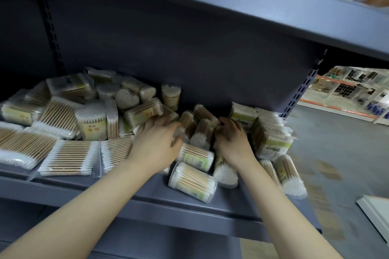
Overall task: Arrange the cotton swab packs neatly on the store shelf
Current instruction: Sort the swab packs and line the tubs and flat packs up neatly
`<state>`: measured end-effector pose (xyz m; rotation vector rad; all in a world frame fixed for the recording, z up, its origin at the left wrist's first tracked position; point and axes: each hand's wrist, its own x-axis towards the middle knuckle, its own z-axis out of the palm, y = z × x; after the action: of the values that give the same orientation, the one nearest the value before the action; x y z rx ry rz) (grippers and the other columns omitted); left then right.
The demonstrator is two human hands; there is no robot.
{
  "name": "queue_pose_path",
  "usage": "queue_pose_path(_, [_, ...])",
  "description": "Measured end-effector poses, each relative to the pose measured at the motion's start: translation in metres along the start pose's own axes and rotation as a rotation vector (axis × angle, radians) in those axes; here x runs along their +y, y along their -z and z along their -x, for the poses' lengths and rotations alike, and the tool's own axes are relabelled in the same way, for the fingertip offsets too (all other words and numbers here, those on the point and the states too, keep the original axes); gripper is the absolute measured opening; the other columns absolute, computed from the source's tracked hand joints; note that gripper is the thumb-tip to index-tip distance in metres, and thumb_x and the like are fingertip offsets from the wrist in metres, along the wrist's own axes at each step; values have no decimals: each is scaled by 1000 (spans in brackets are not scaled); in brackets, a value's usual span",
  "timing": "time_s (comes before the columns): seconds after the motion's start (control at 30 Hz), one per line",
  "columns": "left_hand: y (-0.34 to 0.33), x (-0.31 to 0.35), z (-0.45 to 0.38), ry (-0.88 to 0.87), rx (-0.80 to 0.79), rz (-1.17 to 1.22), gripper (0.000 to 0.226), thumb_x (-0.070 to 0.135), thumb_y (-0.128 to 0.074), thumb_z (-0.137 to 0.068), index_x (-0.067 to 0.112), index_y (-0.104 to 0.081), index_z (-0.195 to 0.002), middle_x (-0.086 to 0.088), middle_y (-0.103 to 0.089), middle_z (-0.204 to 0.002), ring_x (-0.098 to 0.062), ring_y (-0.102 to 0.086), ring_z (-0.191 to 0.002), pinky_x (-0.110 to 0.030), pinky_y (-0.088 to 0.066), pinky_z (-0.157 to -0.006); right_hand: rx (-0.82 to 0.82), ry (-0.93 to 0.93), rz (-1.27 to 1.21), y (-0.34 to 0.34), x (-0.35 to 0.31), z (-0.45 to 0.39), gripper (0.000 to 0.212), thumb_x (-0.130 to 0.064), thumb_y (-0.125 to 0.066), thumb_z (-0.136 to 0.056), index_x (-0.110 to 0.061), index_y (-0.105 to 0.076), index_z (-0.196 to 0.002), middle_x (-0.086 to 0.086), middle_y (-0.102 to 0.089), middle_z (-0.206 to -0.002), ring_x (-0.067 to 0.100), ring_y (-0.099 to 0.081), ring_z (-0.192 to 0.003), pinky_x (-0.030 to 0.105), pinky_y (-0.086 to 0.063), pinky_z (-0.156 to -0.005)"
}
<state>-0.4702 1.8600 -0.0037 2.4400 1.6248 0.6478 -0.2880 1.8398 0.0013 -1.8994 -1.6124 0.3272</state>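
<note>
Both hands work the tub pile mid-shelf (147, 197): left hand (156, 143) curls round a tub, right hand (231, 139) cups another. A tub (192, 182) beside the shelf lip (lying sideways) could roll off if the pile gets nudged.

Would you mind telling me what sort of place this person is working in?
Most likely a retail store or warehouse shop: grey metal shelving with slotted uprights, many packaged cotton swab packs piled as stock, and further display racks of goods across a concrete aisle.
</note>
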Motion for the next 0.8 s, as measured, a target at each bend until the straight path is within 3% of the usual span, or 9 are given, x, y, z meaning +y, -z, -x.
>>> queue_pose_path(0.17, [13,-15,10,24,195,44,38,30,-46,-79,16,-68,-106,-15,-65,-101,-37,-58,-93,-39,-46,-75,-13,99,-30,-3,-28,2,39,-16,-47,-87,-25,-53,-125,2,-47,-133,23,-47,-119,39,-34,-104])
queue_pose_path(0.23, [20,-24,16,58,234,75,33,26,-49,-77,13,-70,-98,-15,-66,-94,-36,-60,-86,-36,-46,-69,-50,140,-47,-6,-43,4,34,-14,-47,-89,-25,-57,-120,0,-55,-118,17,-55,-103,21,-38,-90])
queue_pose_path(0.27, [22,-29,20,74,240,84,31,25,-50,-77,13,-70,-97,-14,-66,-93,-36,-60,-86,-36,-46,-68,-75,162,-63,-8,-50,6,32,-12,-47,-89,-23,-59,-118,1,-59,-108,17,-58,-91,20,-41,-78])
queue_pose_path(0.33, [26,-41,28,92,264,92,32,25,-48,-75,12,-70,-94,-13,-66,-89,-35,-60,-83,-36,-47,-67,-115,223,-91,-15,-66,10,31,-11,-49,-89,-21,-61,-115,5,-66,-100,18,-59,-81,26,-46,-73])
queue_pose_path(0.5, [38,-76,49,162,329,4,28,22,-45,-71,14,-70,-82,-9,-64,-77,-35,-59,-73,-40,-45,-66,-201,388,-72,-34,-99,20,29,-16,-55,-87,-20,-63,-114,-1,-66,-108,14,-57,-99,25,-44,-83])
queue_pose_path(0.6, [47,-91,63,221,344,7,29,20,-45,-71,14,-70,-84,-9,-65,-86,-36,-57,-83,-41,-42,-73,-240,509,-2,-47,-109,24,28,-19,-59,-85,-17,-64,-112,3,-63,-112,19,-54,-106,32,-43,-90])
queue_pose_path(0.7, [51,-101,76,241,329,-4,29,20,-47,-71,13,-69,-88,-6,-65,-92,-35,-56,-86,-40,-39,-75,-299,626,169,-63,-114,25,31,-24,-61,-82,-16,-64,-112,5,-62,-110,26,-52,-107,38,-41,-92])
queue_pose_path(0.8, [51,-109,86,250,280,-38,31,21,-47,-72,12,-70,-92,-7,-66,-89,-34,-60,-80,-40,-43,-72,-354,722,390,-71,-118,29,36,-35,-54,-86,-16,-58,-117,3,-58,-115,24,-47,-111,35,-36,-94])
